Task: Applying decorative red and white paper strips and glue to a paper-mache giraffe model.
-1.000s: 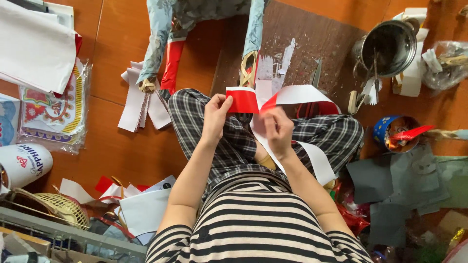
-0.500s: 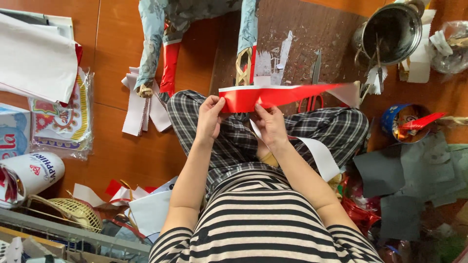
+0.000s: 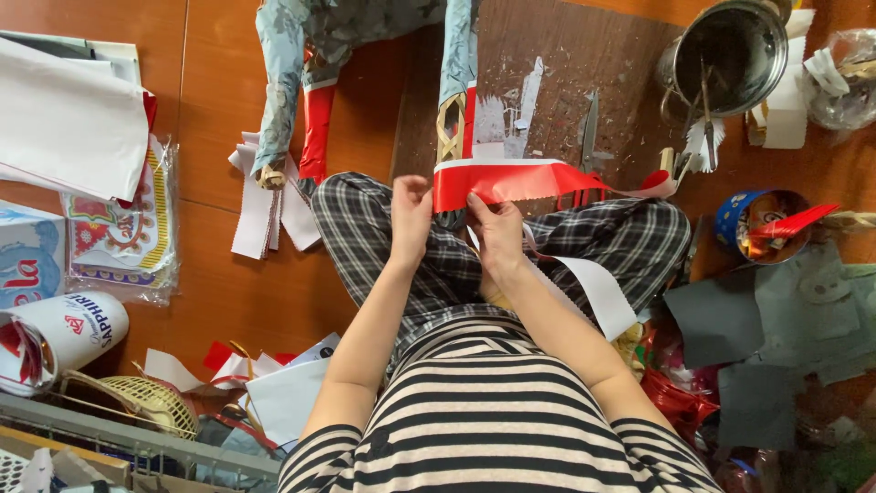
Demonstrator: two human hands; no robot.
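Over the lap, in the head view, both hands meet on a red paper strip [image 3: 511, 181] held level above the checked trousers. The left hand [image 3: 411, 212] pinches the strip's near end between thumb and fingertips; the right hand [image 3: 497, 228] is closed on its lower edge just beside, fingers curled under. The strip runs rightward from the hands toward a dark board [image 3: 566, 82] on the floor, its far end unsupported and tapering. A white paper strip [image 3: 598, 292] hangs from below the right hand across the right thigh.

The red paper looks light, thin and floppy, easy to crease or tear, so it is best held near the edge with a gentle pinch. A metal pot [image 3: 730, 50] stands at the upper right, scissors [image 3: 589, 123] lie on the board, and white paper pieces [image 3: 265, 205] lie on the floor to the left.
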